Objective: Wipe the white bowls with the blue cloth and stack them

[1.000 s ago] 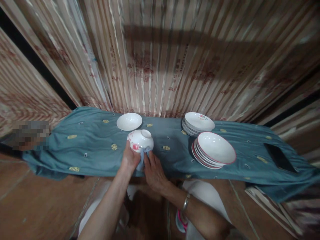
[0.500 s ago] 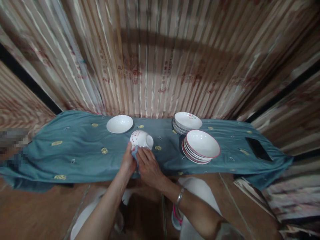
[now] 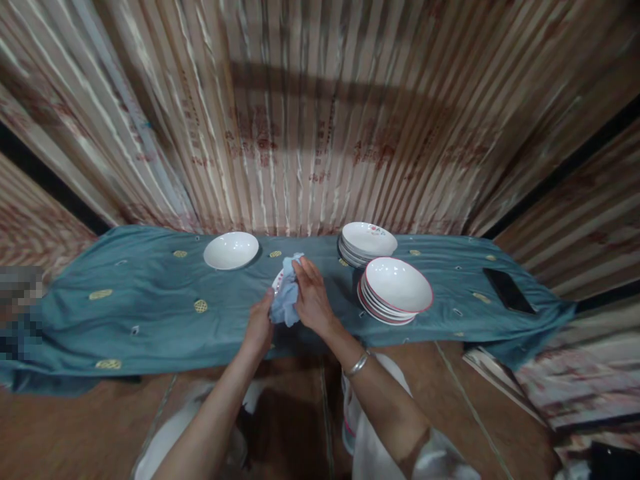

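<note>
In front of me, above the cloth-covered table, a white bowl with small red marks is mostly hidden behind a light blue cloth. My left hand grips the bowl from its left side, fingers closed. My right hand, with a silver bangle at the wrist, is closed on the cloth and presses it against the bowl. To the right stands a stack of red-rimmed bowls. Behind that stack is another pile of white dishes with a floral pattern. A single white dish lies at the back left.
A teal tablecloth with yellow motifs covers the long narrow table. A dark phone lies at its right end. Pleated patterned curtains hang right behind the table. Part of a person, blurred out, shows at the far left edge.
The bowl has turned from showing its outer base to being largely covered by the cloth. My right hand has moved up and right with the cloth. The view has shifted slightly.
</note>
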`<action>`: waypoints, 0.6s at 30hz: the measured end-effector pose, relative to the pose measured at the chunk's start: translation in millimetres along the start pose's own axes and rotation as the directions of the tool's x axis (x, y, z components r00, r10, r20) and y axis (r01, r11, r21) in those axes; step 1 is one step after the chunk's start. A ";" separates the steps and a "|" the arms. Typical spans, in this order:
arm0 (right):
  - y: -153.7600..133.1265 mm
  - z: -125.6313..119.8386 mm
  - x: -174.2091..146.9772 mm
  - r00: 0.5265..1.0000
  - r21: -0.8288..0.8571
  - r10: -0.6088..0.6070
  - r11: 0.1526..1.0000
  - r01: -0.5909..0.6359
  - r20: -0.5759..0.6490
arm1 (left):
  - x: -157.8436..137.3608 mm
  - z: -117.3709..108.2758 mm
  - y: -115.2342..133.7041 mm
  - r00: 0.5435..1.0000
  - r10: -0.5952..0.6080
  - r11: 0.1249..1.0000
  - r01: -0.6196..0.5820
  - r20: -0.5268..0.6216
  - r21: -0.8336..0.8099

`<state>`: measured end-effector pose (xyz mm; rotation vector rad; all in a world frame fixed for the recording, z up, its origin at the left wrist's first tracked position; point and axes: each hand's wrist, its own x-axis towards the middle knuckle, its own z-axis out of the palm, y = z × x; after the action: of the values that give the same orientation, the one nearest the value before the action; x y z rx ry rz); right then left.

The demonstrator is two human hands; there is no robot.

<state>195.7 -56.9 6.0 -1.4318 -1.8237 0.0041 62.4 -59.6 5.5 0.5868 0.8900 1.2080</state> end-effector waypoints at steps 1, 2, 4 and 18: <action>4.6 1.2 2.5 0.999 0.026 0.037 0.999 -0.037 0.009 | -1.1 1.5 0.8 1.000 0.000 1.000 0.000 -0.005 -0.010; 9.4 2.8 4.8 0.997 0.050 0.072 0.996 -0.073 0.018 | -2.1 3.1 1.5 1.000 0.003 1.000 -0.003 -0.016 -0.014; 18.9 5.7 8.8 0.990 0.091 0.137 0.986 -0.140 0.030 | -3.6 5.8 2.3 1.000 -0.011 0.999 0.010 -0.024 -0.050; 37.7 -4.1 21.5 0.904 0.469 0.425 0.789 -0.398 0.053 | -4.7 8.8 8.5 0.998 -0.022 0.993 0.014 -0.066 -0.121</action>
<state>228.0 -27.6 4.0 -1.4186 -1.3033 0.5887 64.7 -61.1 18.4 0.4423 0.8698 1.2618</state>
